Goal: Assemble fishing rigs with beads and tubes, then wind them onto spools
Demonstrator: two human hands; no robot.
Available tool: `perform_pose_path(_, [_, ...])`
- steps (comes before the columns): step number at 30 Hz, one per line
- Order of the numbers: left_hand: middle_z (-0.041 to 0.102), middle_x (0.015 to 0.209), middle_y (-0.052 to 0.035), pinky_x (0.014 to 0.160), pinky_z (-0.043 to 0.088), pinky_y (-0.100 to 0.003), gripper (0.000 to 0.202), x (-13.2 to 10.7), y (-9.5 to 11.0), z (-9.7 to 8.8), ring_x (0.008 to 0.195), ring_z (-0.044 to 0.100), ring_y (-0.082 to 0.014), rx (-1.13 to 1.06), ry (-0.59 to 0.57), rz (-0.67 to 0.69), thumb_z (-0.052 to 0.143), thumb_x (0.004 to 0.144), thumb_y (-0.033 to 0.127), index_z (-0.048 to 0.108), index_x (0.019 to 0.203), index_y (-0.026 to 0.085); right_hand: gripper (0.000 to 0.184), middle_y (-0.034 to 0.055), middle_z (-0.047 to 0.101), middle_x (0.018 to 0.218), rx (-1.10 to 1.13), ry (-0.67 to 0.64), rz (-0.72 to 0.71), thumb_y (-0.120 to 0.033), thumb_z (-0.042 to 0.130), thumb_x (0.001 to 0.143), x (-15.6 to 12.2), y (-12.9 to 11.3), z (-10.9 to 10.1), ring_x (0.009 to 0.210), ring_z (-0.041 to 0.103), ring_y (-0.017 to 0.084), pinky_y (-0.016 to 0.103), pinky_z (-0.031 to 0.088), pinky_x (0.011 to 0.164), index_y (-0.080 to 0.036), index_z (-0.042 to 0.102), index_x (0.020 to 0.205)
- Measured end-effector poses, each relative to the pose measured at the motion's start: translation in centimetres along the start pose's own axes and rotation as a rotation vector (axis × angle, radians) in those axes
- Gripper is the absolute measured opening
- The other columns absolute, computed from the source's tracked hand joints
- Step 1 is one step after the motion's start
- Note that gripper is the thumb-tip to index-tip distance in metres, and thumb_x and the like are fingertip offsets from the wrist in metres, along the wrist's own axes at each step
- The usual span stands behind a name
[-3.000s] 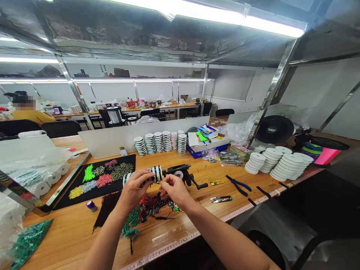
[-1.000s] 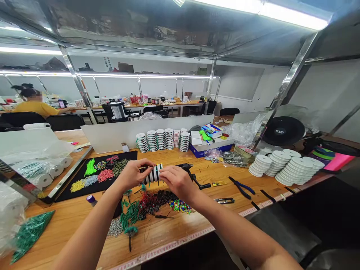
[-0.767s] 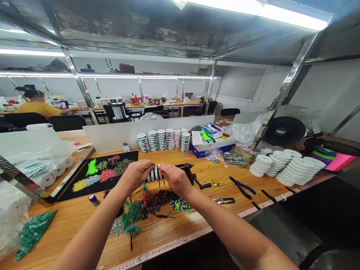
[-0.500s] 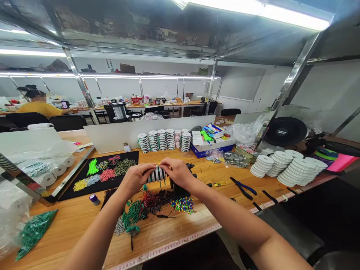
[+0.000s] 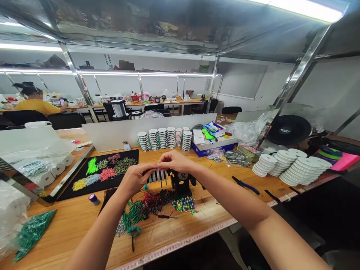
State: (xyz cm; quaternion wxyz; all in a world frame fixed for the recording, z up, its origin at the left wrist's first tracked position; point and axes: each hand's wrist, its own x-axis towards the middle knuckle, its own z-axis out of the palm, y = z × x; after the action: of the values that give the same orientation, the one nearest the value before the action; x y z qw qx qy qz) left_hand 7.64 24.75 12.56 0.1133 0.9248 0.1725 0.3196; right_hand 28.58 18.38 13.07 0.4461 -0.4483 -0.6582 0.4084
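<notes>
Wooden tabletop [image 5: 73,228] carries everything; the black clamp [image 5: 180,185] is the reference. Black mat [image 5: 65,192] of sorted bead strips sits left of the clamp, well apart. White spool stacks [image 5: 162,139] stand behind it against a white divider [image 5: 112,131], with more spools [image 5: 300,170] far right. Blue pliers [image 5: 245,185] lie right of the clamp. Red-and-black pieces [image 5: 153,200] and green bundles [image 5: 134,212] are scattered just in front-left of it; colored pins [image 5: 183,205] lie just in front.

Striped roll [image 5: 159,175] sits horizontally at the clamp's left side, apparently clamp-mounted, probably so it stays steady and both hands can work on it.

Left hand [image 5: 135,180] comes in from lower left, fingers curled over the roll's left end. Right hand [image 5: 176,162] reaches across from the right, forearm nearly level, fingertips pressed together on top of the roll. Any strand between them is too small to tell. Hands touch at the fingertips.
</notes>
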Motion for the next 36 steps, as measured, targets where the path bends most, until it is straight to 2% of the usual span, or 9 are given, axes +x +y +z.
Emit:
perform_pose_path(8, [0.08, 0.107, -0.0006, 0.083, 0.057, -0.025, 0.031, 0.0, 0.2, -0.2, 0.092, 0.076, -0.0191, -0.019, -0.03, 0.016, 0.052, 0.093, 0.027, 0.075, 0.113, 0.028, 0.026, -0.0015, 0.063, 0.068, -0.002, -0.026, 0.022, -0.039, 0.073, 0.083, 0.5, -0.5, 0.1, 0.061, 0.055, 0.011, 0.024, 0.046, 0.061, -0.016, 0.065, 0.075])
perform_pose_path(15, [0.08, 0.106, -0.0024, 0.082, 0.059, -0.029, 0.03, -0.1, 0.1, -0.1, 0.091, 0.076, -0.0204, -0.013, -0.022, 0.01, 0.052, 0.092, 0.027, 0.076, 0.11, 0.026, 0.027, -0.0028, 0.061, 0.069, -0.006, 0.05, 0.01, -0.04, 0.073, 0.084, 0.4, -0.5, 1.0, 0.063, 0.052, 0.01, 0.023, 0.044, 0.061, -0.016, 0.063, 0.075])
perform_pose_path(22, [0.081, 0.102, -0.0028, 0.079, 0.059, -0.028, 0.029, -0.1, 0.3, -0.2, 0.088, 0.076, -0.02, -0.008, -0.014, 0.015, 0.052, 0.092, 0.025, 0.077, 0.106, 0.025, 0.037, -0.0018, 0.062, 0.07, -0.011, 0.051, 0.02, -0.051, 0.076, 0.078, 0.1, -0.8, 1.3, 0.065, 0.053, 0.011, 0.024, 0.043, 0.061, -0.016, 0.064, 0.076])
perform_pose_path(27, [0.081, 0.1, -0.004, 0.077, 0.059, -0.029, 0.027, -0.1, 0.3, -0.2, 0.086, 0.076, -0.0208, -0.004, -0.002, 0.018, 0.053, 0.092, 0.026, 0.077, 0.103, 0.024, 0.035, -0.0027, 0.062, 0.068, -0.013, 0.029, 0.039, -0.047, 0.08, 0.075, 0.1, -0.9, 1.0, 0.062, 0.051, 0.011, 0.025, 0.041, 0.062, -0.015, 0.066, 0.075])
perform_pose_path(32, [0.08, 0.105, -0.0044, 0.081, 0.059, -0.028, 0.029, -0.1, 0.3, -0.2, 0.091, 0.076, -0.0205, -0.012, -0.006, 0.025, 0.053, 0.093, 0.027, 0.077, 0.108, 0.023, 0.031, -0.0026, 0.06, 0.069, 0.011, 0.098, 0.059, -0.045, 0.074, 0.082, 0.1, -0.6, 1.2, 0.063, 0.051, 0.011, 0.025, 0.042, 0.061, -0.016, 0.063, 0.076])
perform_pose_path(36, [0.08, 0.104, -0.003, 0.081, 0.06, -0.029, 0.029, -0.1, 0.3, -0.2, 0.088, 0.076, -0.0203, -0.015, 0.0, 0.022, 0.053, 0.092, 0.027, 0.077, 0.108, 0.025, 0.035, -0.003, 0.059, 0.067, 0.013, 0.118, 0.06, -0.047, 0.077, 0.078, 0.2, -0.6, 1.5, 0.063, 0.051, 0.012, 0.026, 0.042, 0.061, -0.016, 0.063, 0.074])
